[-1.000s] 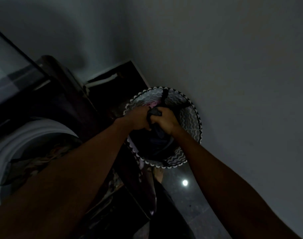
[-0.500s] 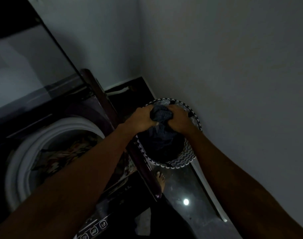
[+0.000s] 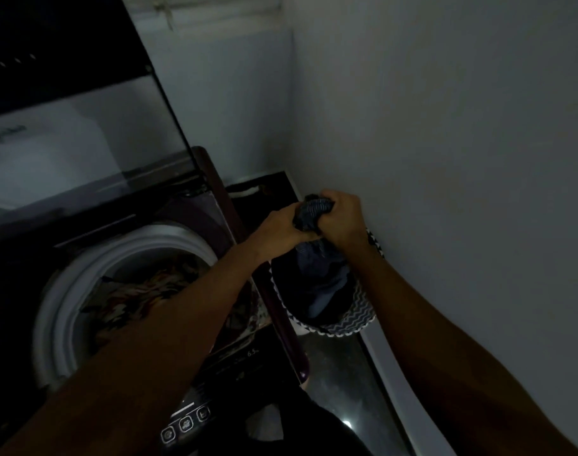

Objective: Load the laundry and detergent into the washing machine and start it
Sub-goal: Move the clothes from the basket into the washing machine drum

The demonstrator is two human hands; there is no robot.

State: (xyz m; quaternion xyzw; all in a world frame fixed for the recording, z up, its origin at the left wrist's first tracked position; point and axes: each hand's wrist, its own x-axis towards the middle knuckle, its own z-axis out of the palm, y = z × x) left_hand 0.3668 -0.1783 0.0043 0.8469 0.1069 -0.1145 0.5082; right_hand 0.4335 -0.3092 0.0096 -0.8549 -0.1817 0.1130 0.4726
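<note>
Two bare hands met above one laundry basket, a zigzag-patterned one standing on the floor between the wall and one top-loading washing machine. The left hand and the right hand both had their fingers closed tight on a single dark garment, bunched between them, its lower part hanging down into the basket. The machine's lid stood raised. Inside the one white-rimmed drum lay patterned laundry. Three buttons showed on the control panel near the bottom edge.
</note>
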